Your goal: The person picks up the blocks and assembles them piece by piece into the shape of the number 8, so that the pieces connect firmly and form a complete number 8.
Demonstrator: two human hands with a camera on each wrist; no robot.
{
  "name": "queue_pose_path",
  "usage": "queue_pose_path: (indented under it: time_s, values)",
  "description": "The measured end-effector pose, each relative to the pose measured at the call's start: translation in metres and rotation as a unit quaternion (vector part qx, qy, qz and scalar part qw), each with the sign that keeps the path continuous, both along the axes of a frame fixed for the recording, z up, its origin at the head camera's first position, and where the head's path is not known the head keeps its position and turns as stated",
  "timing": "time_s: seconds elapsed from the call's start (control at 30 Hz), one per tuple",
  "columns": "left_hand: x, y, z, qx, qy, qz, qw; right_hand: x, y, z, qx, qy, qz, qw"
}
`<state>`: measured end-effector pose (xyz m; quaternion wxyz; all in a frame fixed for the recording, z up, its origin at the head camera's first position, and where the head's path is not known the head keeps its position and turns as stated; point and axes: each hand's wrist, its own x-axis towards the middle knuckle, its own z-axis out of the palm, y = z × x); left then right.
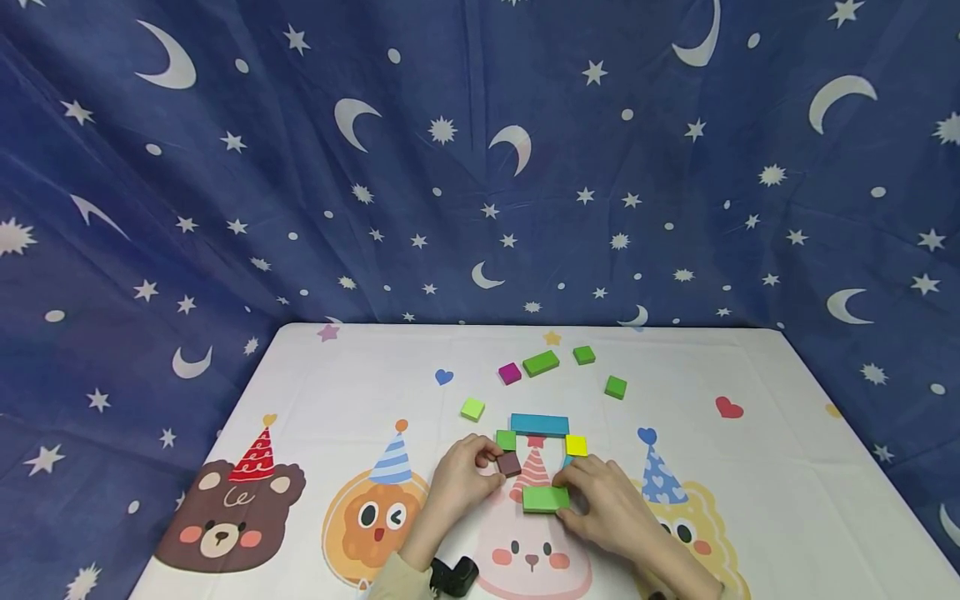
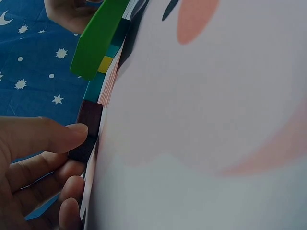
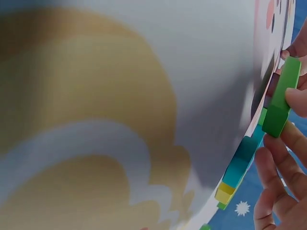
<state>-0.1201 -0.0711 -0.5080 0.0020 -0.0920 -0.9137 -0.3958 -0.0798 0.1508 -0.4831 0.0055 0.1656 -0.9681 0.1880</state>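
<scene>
My left hand (image 1: 465,473) pinches a dark brown block (image 1: 509,464) between thumb and fingertips at the white table's surface. Just behind that block sits a small green block (image 1: 506,440), touching the end of a long blue block (image 1: 539,425). With thumb and fingers, my right hand (image 1: 600,498) grips one end of a long green block (image 1: 546,499), which in the right wrist view hangs a little above the table. A yellow block (image 1: 576,446) lies at the blue block's right end. Next to it, another blue block (image 3: 240,162) is partly hidden by the right hand in the head view.
Farther back lie a light green block (image 1: 472,409), a magenta block (image 1: 510,373), a long green block (image 1: 542,363) and two small green blocks (image 1: 584,355). Cartoon animals are printed on the white tablecloth (image 1: 817,467). A dark blue curtain (image 1: 480,208) hangs behind.
</scene>
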Motion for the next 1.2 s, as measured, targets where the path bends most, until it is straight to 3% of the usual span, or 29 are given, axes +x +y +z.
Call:
queue_pose_path:
  time_s: [0.63,1.2]
  values:
    - [0.000,-0.001,-0.001,0.008,-0.006,0.003,0.9999,-0.011,-0.003,0.000,0.010,0.057,0.025,0.9980]
    - [0.000,-0.001,-0.001,0.006,-0.004,0.000,1.0000,-0.014,-0.005,-0.003,0.025,0.063,0.024,0.9974]
